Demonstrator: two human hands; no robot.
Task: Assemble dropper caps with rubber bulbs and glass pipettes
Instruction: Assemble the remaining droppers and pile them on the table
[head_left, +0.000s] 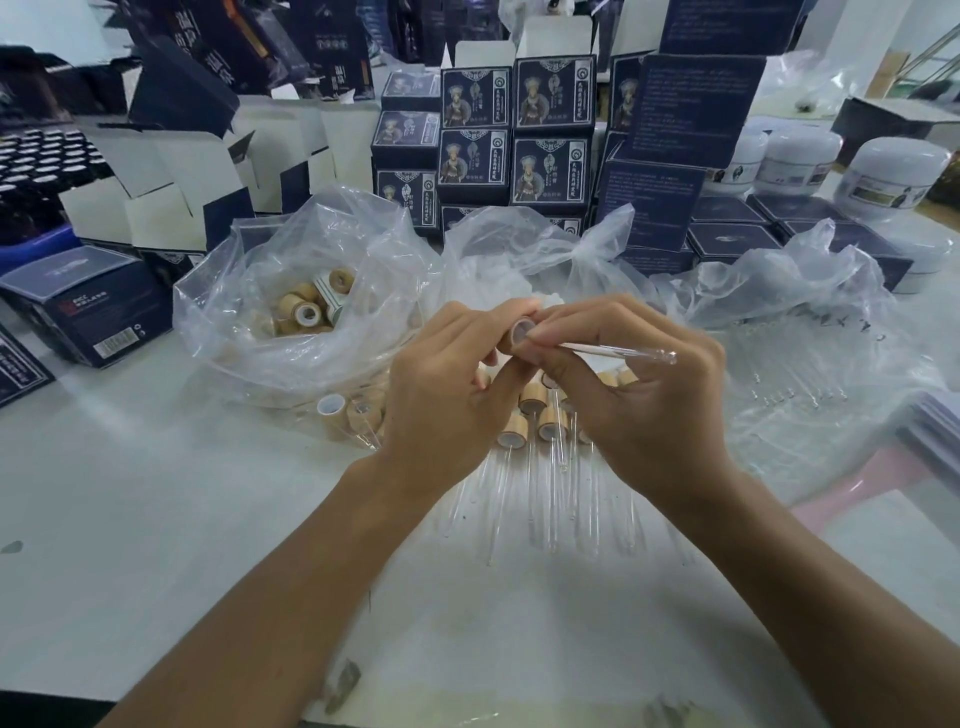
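Bamboo-look dropper cap (521, 330) gripped in left hand (447, 395), fingers curled round it, open end facing right. Right hand (641, 400) pinches a glass pipette (618, 352) between thumb and fingers, near end at the cap mouth, tip pointing right past the knuckles. Below both hands: row of finished droppers (535, 415) lying on the desk (156, 519). Beyond the left fingers: clear bag of loose caps (306, 306). Right of the right fingers: bag of loose pipettes (800, 364).
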